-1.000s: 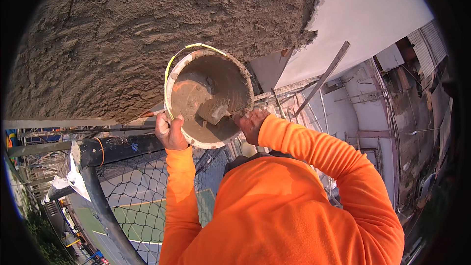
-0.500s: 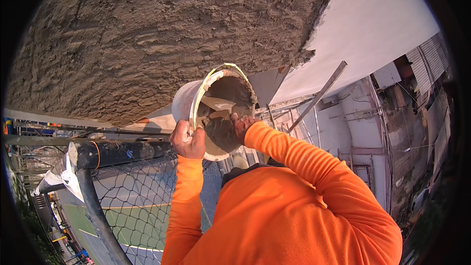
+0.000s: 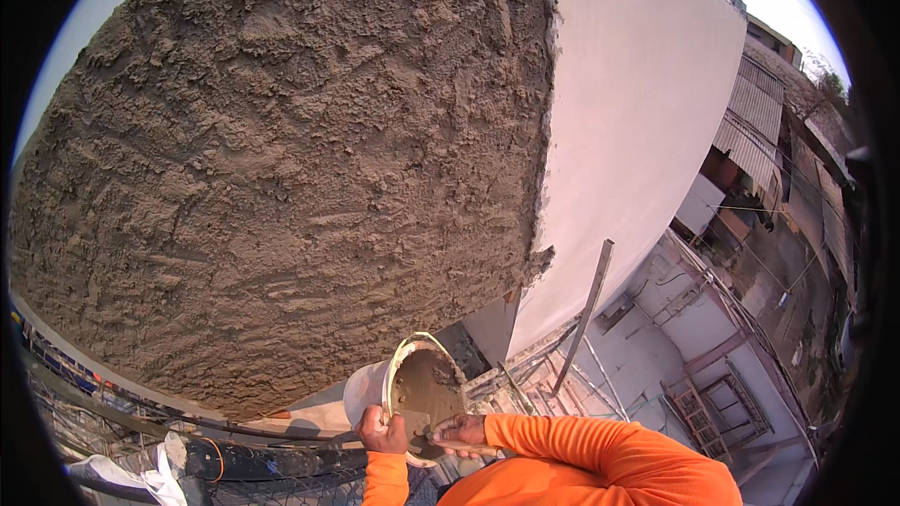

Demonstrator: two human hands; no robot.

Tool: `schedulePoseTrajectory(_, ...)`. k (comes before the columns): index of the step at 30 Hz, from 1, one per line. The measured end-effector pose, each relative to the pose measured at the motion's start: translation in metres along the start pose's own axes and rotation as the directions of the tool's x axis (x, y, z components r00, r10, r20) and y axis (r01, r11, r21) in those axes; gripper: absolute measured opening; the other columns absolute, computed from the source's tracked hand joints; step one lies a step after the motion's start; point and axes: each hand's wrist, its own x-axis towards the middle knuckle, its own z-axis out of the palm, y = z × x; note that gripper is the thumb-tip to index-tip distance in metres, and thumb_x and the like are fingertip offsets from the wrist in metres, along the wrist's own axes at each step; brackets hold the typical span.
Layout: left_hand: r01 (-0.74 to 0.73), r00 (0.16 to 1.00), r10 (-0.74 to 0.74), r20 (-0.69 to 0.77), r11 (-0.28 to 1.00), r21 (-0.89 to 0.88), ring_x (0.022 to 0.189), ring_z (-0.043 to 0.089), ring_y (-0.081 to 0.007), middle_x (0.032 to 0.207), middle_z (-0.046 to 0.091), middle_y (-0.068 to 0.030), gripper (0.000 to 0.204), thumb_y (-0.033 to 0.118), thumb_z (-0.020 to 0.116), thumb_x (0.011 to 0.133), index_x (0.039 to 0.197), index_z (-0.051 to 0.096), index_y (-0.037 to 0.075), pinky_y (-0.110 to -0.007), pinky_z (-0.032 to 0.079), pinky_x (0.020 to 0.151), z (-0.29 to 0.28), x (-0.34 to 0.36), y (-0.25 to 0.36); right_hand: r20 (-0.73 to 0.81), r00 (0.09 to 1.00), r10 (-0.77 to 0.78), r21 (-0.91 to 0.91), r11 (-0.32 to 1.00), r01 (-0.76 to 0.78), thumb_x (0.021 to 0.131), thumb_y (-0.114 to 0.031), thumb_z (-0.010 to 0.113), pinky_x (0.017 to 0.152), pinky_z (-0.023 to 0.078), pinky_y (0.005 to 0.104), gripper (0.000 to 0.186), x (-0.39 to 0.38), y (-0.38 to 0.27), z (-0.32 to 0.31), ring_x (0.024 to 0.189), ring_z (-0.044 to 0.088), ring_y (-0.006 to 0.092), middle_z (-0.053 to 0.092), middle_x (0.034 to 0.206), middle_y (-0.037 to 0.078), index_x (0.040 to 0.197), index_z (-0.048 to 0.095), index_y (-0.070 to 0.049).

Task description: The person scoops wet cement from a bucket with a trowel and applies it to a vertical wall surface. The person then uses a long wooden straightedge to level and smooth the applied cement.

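Note:
My left hand is closed on the rim of a whitish bucket, which tilts so that its mouth faces me. Wet grey mortar coats the inside and lies in the bucket. At the lower right of the mouth, my right hand is wrapped around the handle of a trowel; its blade is mostly hidden in the bucket. Just beyond the bucket rises a wall covered in rough, wet mortar.
Smooth white wall adjoins the mortar's right edge. A slanting bar stands right of the bucket. At lower left are a dark pipe rail, white cloth and netting. A yard lies far below on the right.
My view has tipped upward, showing more of the wall, with bucket and hands lower in the picture. The trowel blade, visible in the bucket before, is now mostly hidden.

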Motion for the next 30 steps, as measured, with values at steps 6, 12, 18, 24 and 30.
schedulePoseTrajectory(6,0.301,0.913,-0.385,-0.135,0.859,-0.415,0.058,0.029,-0.0107,0.066,0.03,0.0038,0.032,0.009,0.064,0.072,0.071,0.032,0.008,-0.031,0.025,0.051,-0.016,-0.012,-0.072,-0.098,0.905,-0.414,0.36,0.833,0.42,0.102,-0.026,0.055,0.048,0.053,0.0273,0.035,-0.112,-0.07,-0.002,0.063,0.059,0.0135,0.062,0.09,0.007,0.13,0.054,-0.006)
schedulePoseTrajectory(12,0.397,0.86,-0.481,-0.172,0.842,-0.365,0.057,0.037,-0.0123,0.067,0.045,0.0003,0.017,0.006,0.064,0.07,0.073,0.047,0.004,-0.031,0.034,0.051,-0.012,-0.033,-0.126,-0.332,-0.127,-0.935,-0.636,0.122,0.762,0.099,-0.015,0.061,0.069,0.054,0.0287,0.053,-0.237,-0.202,0.024,0.077,0.061,0.0141,0.061,0.099,0.008,0.145,0.038,-0.001)
schedulePoseTrajectory(18,0.427,0.79,-0.483,-0.378,0.875,-0.227,0.06,0.047,-0.015,0.073,0.054,-0.0035,0.015,0.003,0.065,0.069,0.079,0.055,0.001,-0.033,0.041,0.055,-0.014,-0.059,-0.131,-0.057,-0.911,-0.408,-0.915,-0.344,0.211,0.097,-0.007,0.065,0.079,0.053,0.0318,0.056,-0.261,-0.359,-0.013,0.091,0.059,0.0165,0.055,0.114,0.012,0.144,0.036,-0.002)
schedulePoseTrajectory(24,0.595,0.684,-0.714,-0.149,0.665,-0.452,0.069,0.056,-0.0183,0.087,0.063,-0.0079,0.025,-0.001,0.067,0.07,0.094,0.059,-0.002,-0.035,0.048,0.065,-0.023,-0.084,-0.152,-0.223,-0.117,-0.968,-0.971,0.211,0.112,0.095,-0.014,0.063,0.075,0.053,0.0505,0.045,-0.183,-0.347,0.001,0.09,0.066,0.049,0.066,0.094,0.027,0.134,0.043,-0.003)
schedulePoseTrajectory(30,0.759,0.465,-0.874,-0.138,0.474,-0.446,0.068,0.064,-0.0209,0.083,0.066,-0.0088,0.029,0.005,0.076,0.067,0.092,0.063,0.0,-0.04,0.056,0.059,0.009,-0.142,-0.193,0.044,0.786,-0.616,-0.994,0.052,0.096,0.094,-0.032,0.061,0.07,0.057,0.0518,0.062,-0.051,-0.054,-0.018,0.085,0.069,0.0425,0.068,0.105,0.021,0.149,0.038,-0.016)
